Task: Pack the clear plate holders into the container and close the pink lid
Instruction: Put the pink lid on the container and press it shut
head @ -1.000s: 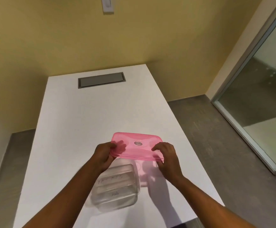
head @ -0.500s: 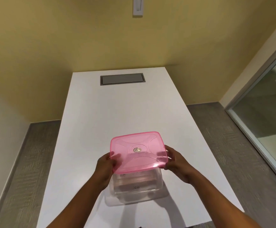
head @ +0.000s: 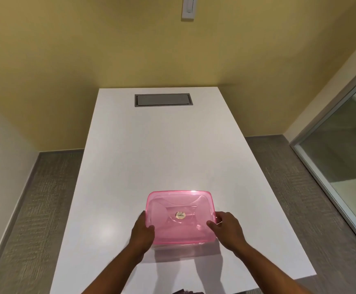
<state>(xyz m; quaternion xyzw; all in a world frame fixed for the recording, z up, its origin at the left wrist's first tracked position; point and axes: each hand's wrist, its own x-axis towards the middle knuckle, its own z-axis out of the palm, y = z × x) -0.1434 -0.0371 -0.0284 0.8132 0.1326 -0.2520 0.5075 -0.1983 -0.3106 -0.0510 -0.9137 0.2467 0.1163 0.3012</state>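
Your forearms came in from the bottom edge, one to each short end of the box. Your left hand (head: pixel 142 232) was clamped on the left edge of the pink lid (head: pixel 181 217), thumb curled over the top; your right hand (head: pixel 229 229) gripped the right edge the same way, fingertips (head: pixel 212 223) on the lid surface. Hands apart, w/ the lid between them.

The lid sat over the clear container (head: pixel 168 250), of which only a strip of near wall showed under the pink. Whether the rim had snapped down all round, can't tell. Plate holders: faint shapes showed thru the lid, not clear enough to call.

Key relation: the box lay dead ahead of you, centred between both hands, long axis running left-right, so each hand was equally near its own end. Judging by that, the next move was prob. a straight downward press at both ends, then along the far edge, which was out of reach of your thumbs as placed.

Beyond, the white table (head: pixel 151 155) ran bare to a grey hatch (head: pixel 163 100) by the yellow wall.
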